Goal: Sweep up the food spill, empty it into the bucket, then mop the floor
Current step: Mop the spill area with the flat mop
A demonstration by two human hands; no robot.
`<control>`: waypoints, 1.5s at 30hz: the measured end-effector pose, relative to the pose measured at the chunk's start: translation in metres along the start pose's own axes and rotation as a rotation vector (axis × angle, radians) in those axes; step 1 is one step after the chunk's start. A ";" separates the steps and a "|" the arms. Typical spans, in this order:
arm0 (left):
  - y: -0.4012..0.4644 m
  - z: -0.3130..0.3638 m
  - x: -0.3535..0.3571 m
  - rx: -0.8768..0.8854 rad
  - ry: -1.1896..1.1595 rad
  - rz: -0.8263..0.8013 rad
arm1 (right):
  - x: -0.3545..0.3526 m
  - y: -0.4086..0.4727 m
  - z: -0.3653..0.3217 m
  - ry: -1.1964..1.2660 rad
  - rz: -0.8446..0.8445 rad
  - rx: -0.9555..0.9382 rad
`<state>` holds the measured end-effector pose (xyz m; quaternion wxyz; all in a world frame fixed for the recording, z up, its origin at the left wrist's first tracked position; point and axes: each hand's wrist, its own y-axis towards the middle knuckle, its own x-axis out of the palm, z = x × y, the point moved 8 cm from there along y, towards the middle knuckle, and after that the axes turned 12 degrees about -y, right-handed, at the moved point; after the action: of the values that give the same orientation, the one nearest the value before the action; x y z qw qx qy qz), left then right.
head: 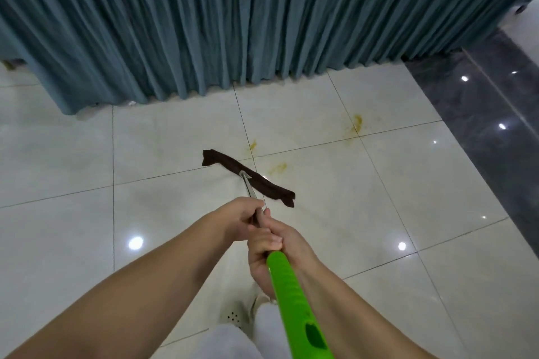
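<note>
Both hands clamped the mop handle (291, 285), left hand (245, 217) just ahead of right hand (277, 253), steering the dark mop head (248, 178) toward yellow stains (277, 167) beyond it.

Glossy white tiled floor (320, 242), dark marble border (481, 114), pleated teal table skirt (233, 23)

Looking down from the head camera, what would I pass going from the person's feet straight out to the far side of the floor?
Near to far: pale shoe → green mop grip → right hand → left hand → metal mop shaft → dark mop head → yellow stains on the white tiles → teal pleated table skirt.
</note>
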<state>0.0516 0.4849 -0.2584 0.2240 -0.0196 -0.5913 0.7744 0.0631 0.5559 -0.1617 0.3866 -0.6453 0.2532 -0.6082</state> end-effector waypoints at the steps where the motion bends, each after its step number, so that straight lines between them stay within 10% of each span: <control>1: 0.001 0.006 0.001 -0.020 0.001 0.004 | 0.004 0.004 -0.004 0.003 0.003 0.003; 26: 0.077 0.234 0.062 -0.144 0.053 -0.023 | 0.136 0.110 -0.193 0.022 0.039 0.145; 45: 0.124 0.337 -0.048 -0.312 0.154 -0.133 | 0.262 0.217 -0.144 0.299 0.014 -0.104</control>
<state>-0.0451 0.1370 -0.2833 0.3135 -0.0740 -0.6855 0.6529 -0.0126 0.1953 -0.1887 0.3149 -0.5648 0.3437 -0.6809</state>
